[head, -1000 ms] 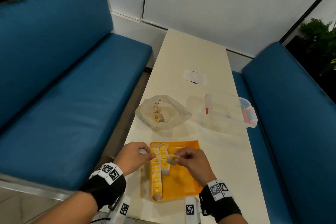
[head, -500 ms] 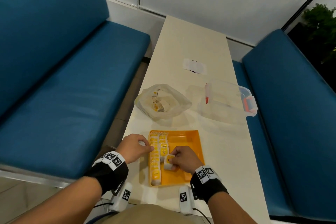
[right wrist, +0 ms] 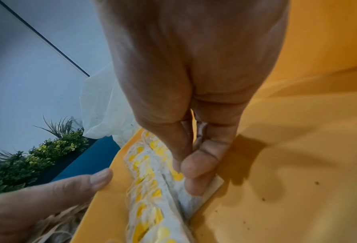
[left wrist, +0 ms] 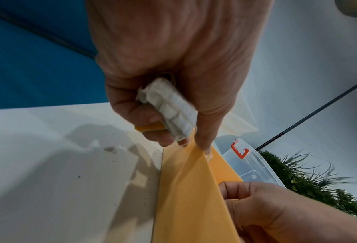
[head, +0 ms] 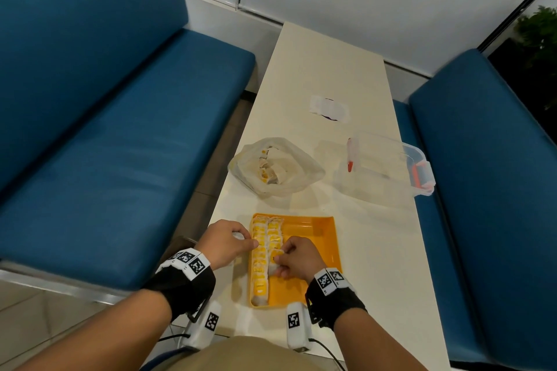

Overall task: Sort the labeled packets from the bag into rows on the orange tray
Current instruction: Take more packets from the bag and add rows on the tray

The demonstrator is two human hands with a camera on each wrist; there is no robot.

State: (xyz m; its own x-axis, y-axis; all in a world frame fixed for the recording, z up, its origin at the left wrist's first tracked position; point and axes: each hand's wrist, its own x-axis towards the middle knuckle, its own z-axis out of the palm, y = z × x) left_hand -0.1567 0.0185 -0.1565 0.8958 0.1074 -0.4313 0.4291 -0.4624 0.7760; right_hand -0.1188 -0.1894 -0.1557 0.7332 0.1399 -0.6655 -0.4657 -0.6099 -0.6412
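Note:
The orange tray (head: 319, 238) lies at the table's near end, with two rows of yellow-and-white labeled packets (head: 259, 253) along its left side. My right hand (head: 283, 260) pinches one packet (right wrist: 212, 185) and holds it down at the near end of the second, shorter row (head: 275, 235). My left hand (head: 250, 242) rests at the tray's left rim (left wrist: 186, 189) and grips a small bundle of white packets (left wrist: 171, 108). Behind the tray, the crumpled clear bag (head: 275, 167) holds more packets.
A clear plastic box (head: 388, 166) with orange latches stands at the right, behind the tray. A white slip (head: 328, 105) lies farther back on the cream table (head: 376, 250). Blue benches (head: 105, 144) flank the narrow table on both sides.
My right hand has come down from above the tray and set its packet against the near end of the second row. The left hand has stayed at the tray's left rim.

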